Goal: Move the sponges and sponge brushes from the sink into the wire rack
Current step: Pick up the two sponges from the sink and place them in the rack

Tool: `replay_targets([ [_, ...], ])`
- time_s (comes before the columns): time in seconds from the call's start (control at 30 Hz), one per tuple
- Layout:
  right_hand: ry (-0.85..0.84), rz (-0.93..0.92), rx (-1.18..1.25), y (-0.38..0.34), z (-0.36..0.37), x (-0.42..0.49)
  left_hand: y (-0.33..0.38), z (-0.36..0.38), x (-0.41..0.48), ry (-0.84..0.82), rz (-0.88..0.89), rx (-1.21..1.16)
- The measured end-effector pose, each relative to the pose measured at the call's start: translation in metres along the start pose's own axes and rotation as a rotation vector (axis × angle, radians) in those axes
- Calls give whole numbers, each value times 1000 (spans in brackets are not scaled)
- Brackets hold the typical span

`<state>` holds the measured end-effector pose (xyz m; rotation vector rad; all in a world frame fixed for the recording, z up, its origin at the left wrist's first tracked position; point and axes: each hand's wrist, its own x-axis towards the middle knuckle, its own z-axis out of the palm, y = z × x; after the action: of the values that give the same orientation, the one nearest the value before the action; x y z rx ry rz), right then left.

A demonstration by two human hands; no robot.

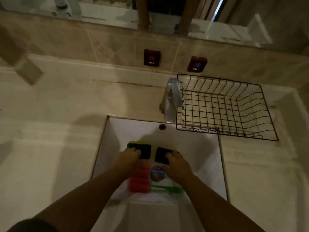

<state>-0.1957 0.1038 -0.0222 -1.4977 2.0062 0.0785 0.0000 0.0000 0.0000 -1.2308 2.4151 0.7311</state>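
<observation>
Two dark-topped sponges with yellow-green undersides lie in the white sink [192,148]. My left hand [129,157] has its fingers curled over the left sponge [143,150]. The fingers of my right hand [178,163] are closed on the right sponge [161,155]. Under my left wrist lies a red ribbed sponge [139,181]. A green-handled sponge brush [167,188] lies across the sink's near part, under my right forearm. The black wire rack [222,106] stands bare on the counter, right of the tap.
A chrome tap [172,99] stands between the sink and the rack. The drain [157,174] sits between my hands. HOT [151,57] and COLD [197,63] labels are on the tiled wall. Beige counter stretches to the left and right of the sink.
</observation>
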Motion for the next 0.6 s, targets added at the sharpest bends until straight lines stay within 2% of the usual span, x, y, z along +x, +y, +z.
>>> replay_targets([
  [0.13, 124, -76, -117, 4, 10, 16, -6, 16, 26, 159, 29, 107],
  [0.27, 205, -105, -142, 4, 24, 28, -9, 38, 45, 207, 26, 205],
  [0.4, 194, -48, -135, 9, 32, 38, -13, 53, 55, 149, -18, 149],
  [0.6, 265, -7, -98, 19, 40, 47, -13, 64, 60, 173, -29, 123],
])
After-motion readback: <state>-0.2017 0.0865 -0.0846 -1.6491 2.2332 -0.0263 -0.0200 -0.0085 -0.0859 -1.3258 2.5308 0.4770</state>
